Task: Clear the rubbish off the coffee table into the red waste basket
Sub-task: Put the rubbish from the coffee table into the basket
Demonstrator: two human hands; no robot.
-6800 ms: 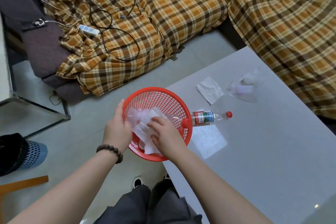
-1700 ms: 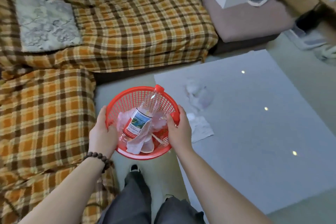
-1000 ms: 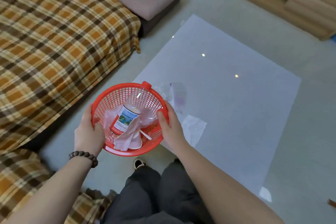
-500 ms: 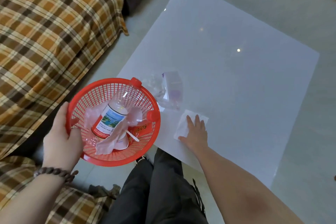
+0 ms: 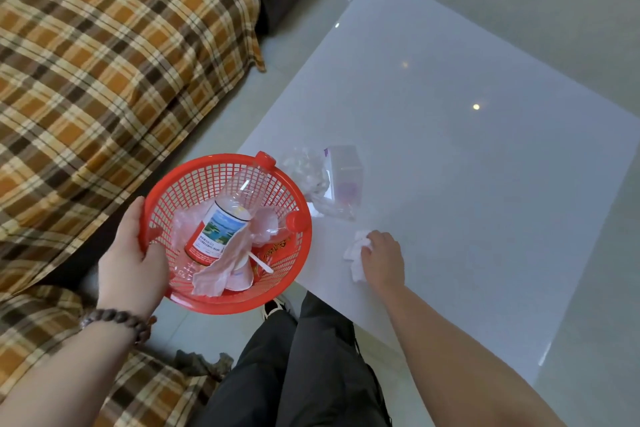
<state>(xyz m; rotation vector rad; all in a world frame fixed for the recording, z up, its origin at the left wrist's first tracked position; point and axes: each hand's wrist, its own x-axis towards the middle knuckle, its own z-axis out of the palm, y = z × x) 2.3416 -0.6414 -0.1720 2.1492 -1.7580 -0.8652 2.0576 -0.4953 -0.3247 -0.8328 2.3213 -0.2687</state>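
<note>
Now that our right hand [image 5: 382,258] has bunched the tissue [image 5: 355,253], fingers grasping it | left hand [image 5: 133,253] grips basket [image 5: 221,166] | plastic bag [image 5: 325,180] remains.

Your clearest room is the coffee table [image 5: 485,184]: from 12 round to 4 o'clock of your right hand [image 5: 382,258] its glossy top lies bare, and a hand can sweep there freely. At 11 o'clock of that hand the clear plastic bag [image 5: 329,180] sits on the table, blocking the way toward the far-left corner. At 9 o'clock the red waste basket [image 5: 298,253] overhangs the table's near-left edge, so the gap between its rim and the crumpled tissue [image 5: 355,253] is narrow. Beyond the basket, from 9 to 11 o'clock, the plaid-covered sofa [image 5: 104,80] walls off that side, leaving a strip of floor [image 5: 239,94].
</note>
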